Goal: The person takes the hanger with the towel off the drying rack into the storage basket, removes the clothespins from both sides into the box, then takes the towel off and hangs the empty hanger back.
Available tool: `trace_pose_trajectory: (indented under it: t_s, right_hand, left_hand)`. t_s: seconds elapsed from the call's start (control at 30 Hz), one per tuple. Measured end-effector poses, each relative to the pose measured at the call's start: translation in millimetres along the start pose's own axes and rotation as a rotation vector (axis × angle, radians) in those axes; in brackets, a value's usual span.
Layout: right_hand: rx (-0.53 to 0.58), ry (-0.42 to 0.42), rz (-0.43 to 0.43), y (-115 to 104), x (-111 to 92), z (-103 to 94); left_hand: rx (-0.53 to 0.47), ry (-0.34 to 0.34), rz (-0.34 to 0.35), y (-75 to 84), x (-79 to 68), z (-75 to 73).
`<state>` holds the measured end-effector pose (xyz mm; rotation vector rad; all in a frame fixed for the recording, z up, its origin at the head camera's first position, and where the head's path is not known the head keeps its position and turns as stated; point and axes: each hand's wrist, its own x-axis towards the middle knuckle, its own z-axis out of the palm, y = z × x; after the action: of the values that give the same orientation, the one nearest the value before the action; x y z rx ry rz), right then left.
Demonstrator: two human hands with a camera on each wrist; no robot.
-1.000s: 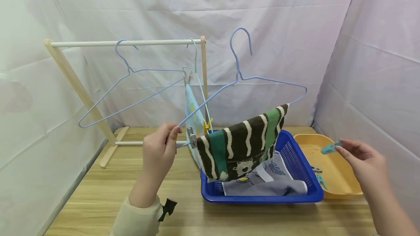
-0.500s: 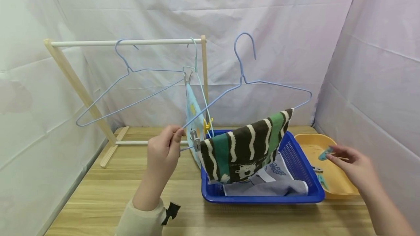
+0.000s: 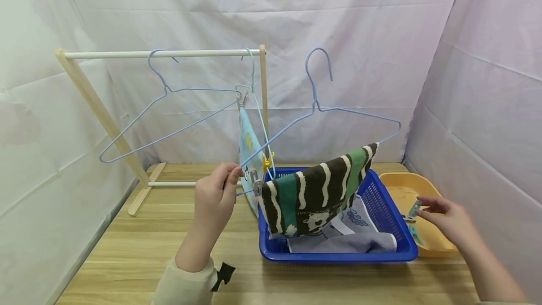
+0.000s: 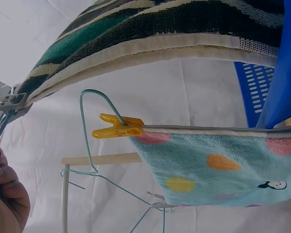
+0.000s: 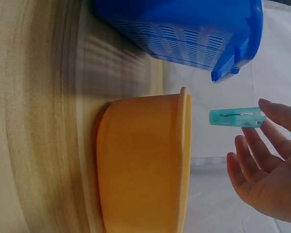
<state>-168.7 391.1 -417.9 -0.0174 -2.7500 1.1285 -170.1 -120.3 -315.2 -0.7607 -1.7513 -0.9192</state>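
My left hand (image 3: 217, 192) grips the lower left corner of a blue wire hanger (image 3: 315, 102), holding it up over the blue basket (image 3: 338, 257). Draped over its bottom bar is a striped towel (image 3: 323, 189) in dark brown, green and white. A silver metal clip (image 3: 257, 187) fastens the towel's left end, close to my fingers. Between thumb and fingers, my right hand (image 3: 444, 218) pinches a light teal clothespin (image 5: 237, 117) above the yellow-orange tub (image 5: 143, 162). In the tub lie another teal clothespin (image 3: 416, 235) and a metal clip (image 3: 409, 219).
A wooden rack (image 3: 165, 54) stands at the back left, carrying another blue hanger (image 3: 166, 89) and a mint hanger. A light-blue spotted towel (image 4: 223, 165) hangs there with a yellow clothespin (image 4: 119, 127). Inside the basket is a grey cloth (image 3: 360, 240).
My right hand has moved left and down over the tub with the clothespin, which now points more upright. The held hanger and striped towel have shifted slightly right and down.
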Motion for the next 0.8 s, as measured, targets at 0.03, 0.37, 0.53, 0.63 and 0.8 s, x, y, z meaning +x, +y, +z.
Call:
trace_pose_trajectory:
  t_s: [0.03,0.37,0.53,0.63,0.8]
  right_hand:
    - [-0.012,-0.011,0.003,1,1,0.6]
    - [-0.09,-0.119,0.048,11,6,3.9]
    - [-0.102,-0.146,0.057,17,9,6.6]
    - [-0.118,-0.155,0.057,21,10,9.0]
    - [-0.122,-0.17,0.035,23,13,13.8]
  left_hand:
    - [0.006,0.0,0.003,0.2,0.1,0.4]
    - [0.013,-0.002,0.008,1.0,0.2,2.6]
    - [0.008,0.002,0.005,1.0,-0.5,3.4]
    - [0.006,0.0,-0.001,1.1,-0.9,3.3]
    - [0.014,-0.005,-0.014,1.6,-0.8,2.6]
